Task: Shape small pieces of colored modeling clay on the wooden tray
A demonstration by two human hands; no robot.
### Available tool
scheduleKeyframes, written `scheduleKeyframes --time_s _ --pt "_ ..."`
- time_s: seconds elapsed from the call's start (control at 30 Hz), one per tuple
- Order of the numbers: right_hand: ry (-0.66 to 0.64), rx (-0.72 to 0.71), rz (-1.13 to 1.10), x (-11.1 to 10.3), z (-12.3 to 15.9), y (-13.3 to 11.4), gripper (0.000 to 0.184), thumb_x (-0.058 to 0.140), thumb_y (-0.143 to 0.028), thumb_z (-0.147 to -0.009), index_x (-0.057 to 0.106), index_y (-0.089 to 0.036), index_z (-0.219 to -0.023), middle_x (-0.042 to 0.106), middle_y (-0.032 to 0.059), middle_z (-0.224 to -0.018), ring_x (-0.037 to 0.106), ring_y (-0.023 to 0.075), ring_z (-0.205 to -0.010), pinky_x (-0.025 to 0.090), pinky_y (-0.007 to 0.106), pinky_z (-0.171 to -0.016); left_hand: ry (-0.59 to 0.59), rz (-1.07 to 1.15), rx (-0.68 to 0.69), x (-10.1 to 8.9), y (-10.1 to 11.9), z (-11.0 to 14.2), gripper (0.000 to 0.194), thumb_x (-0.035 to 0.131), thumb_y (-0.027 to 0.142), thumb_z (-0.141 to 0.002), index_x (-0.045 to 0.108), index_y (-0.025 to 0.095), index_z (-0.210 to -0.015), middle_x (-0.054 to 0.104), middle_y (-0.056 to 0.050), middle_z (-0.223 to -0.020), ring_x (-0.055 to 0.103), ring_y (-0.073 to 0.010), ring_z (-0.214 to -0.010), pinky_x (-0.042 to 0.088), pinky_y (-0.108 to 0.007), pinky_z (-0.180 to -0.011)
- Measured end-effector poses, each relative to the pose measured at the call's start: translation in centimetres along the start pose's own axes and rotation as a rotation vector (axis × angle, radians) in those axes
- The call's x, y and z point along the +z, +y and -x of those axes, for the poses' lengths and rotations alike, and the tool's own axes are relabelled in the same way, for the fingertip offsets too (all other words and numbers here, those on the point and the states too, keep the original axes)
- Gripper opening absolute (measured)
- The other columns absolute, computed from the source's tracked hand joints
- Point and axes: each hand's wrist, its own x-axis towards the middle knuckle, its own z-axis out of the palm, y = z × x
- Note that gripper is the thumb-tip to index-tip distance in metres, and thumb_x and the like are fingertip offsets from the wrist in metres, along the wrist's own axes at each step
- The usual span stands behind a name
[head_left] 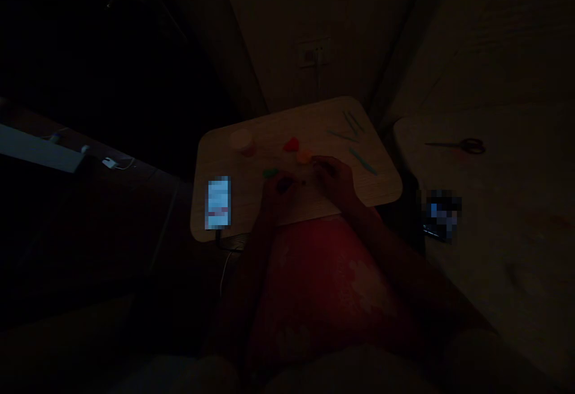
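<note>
The scene is very dark. My left hand (277,191) is over the near part of a small wooden table, its fingers curled beside a green lump (270,173). Across from it, my right hand (335,177) is curled too, with its fingertips close to an orange lump (304,155). Just behind that lies a red lump (291,144). The lumps look soft, like modelling clay. A tiny dark bit (303,182) shows between the two hands. Whatever the fingers hold is too dark to make out.
On the table (251,202) are a lit phone (218,202) with a cable, a pale round tub (242,141), several thin green sticks (353,123) and a teal tool (363,160). Scissors (467,145) and a dark device (442,215) lie on the surface to the right.
</note>
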Motion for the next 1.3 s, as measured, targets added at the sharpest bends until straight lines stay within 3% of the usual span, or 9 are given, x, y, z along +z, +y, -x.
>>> scheduleKeyframes --time_s 0.1,0.27,0.5,0.63,0.87,1.07,1.3 --pt "-0.008 -0.011 0.051 -0.06 -0.07 -0.09 0.021 0.062 -0.032 -0.09 0.078 -0.022 -0.1 0.077 0.0077 -0.101 0.07 0.0207 -0.088 0.055 0.036 -0.085 0.002 0.013 0.0 0.05 -0.05 -0.04 0.005 0.069 0.022 -0.081 0.068 0.019 -0.085 0.073 -0.002 -0.087 0.067 -0.0163 -0.08 0.054 -0.027 -0.075" --pt "-0.006 0.022 0.067 -0.02 -0.13 -0.23 0.018 0.061 -0.034 -0.09 0.072 -0.02 -0.093 0.073 0.0046 -0.085 0.063 0.0173 -0.074 0.052 0.031 -0.072 0.01 0.009 -0.006 0.14 -0.1 -0.01 0.005 0.069 0.022 -0.081 0.068 0.019 -0.085 0.073 -0.002 -0.087 0.067 -0.0167 -0.081 0.054 -0.028 -0.076" --pt "0.035 0.062 0.007 0.18 -0.02 -0.08 0.018 0.075 -0.035 -0.079 0.064 -0.021 -0.082 0.063 -0.0015 -0.071 0.053 0.0134 -0.064 0.043 0.027 -0.061 0.009 -0.008 0.004 0.01 0.1 0.06 0.005 0.068 0.022 -0.081 0.068 0.019 -0.085 0.073 -0.002 -0.087 0.066 -0.0164 -0.08 0.054 -0.028 -0.075" --pt "-0.015 0.072 0.025 0.02 0.08 -0.65 0.027 0.062 -0.039 -0.09 0.065 -0.02 -0.071 0.059 -0.001 -0.062 0.053 0.0142 -0.061 0.041 0.028 -0.061 0.01 0.014 0.007 0.09 -0.08 0.05 0.004 0.069 0.021 -0.081 0.069 0.019 -0.085 0.072 -0.002 -0.086 0.067 -0.0161 -0.08 0.054 -0.027 -0.075" --pt "0.018 0.031 0.025 0.06 -0.08 -0.22 0.017 0.067 -0.034 -0.086 0.076 -0.02 -0.09 0.076 0.0052 -0.089 0.067 0.0189 -0.079 0.053 0.033 -0.077 0.007 0.025 0.022 0.07 -0.53 0.04 0.006 0.069 0.021 -0.081 0.068 0.019 -0.086 0.072 -0.001 -0.087 0.067 -0.0159 -0.081 0.053 -0.027 -0.076" --pt "-0.02 0.043 -0.051 0.02 0.09 -0.04 0.029 0.056 -0.03 -0.091 0.076 -0.021 -0.109 0.077 0.0069 -0.097 0.068 0.017 -0.072 0.056 0.033 -0.07 0.0 0.019 0.003 0.03 -0.43 0.04 0.006 0.068 0.022 -0.082 0.068 0.019 -0.086 0.073 -0.001 -0.088 0.067 -0.0158 -0.081 0.053 -0.027 -0.076" --pt "-0.018 0.077 0.033 0.05 0.06 -0.38 0.019 0.064 -0.034 -0.087 0.077 -0.021 -0.091 0.076 0.0048 -0.083 0.068 0.0189 -0.073 0.053 0.032 -0.071 0.01 0.021 0.006 0.09 -0.39 -0.06 0.005 0.069 0.02 -0.08 0.069 0.019 -0.085 0.073 -0.002 -0.087 0.067 -0.0166 -0.08 0.054 -0.029 -0.076"
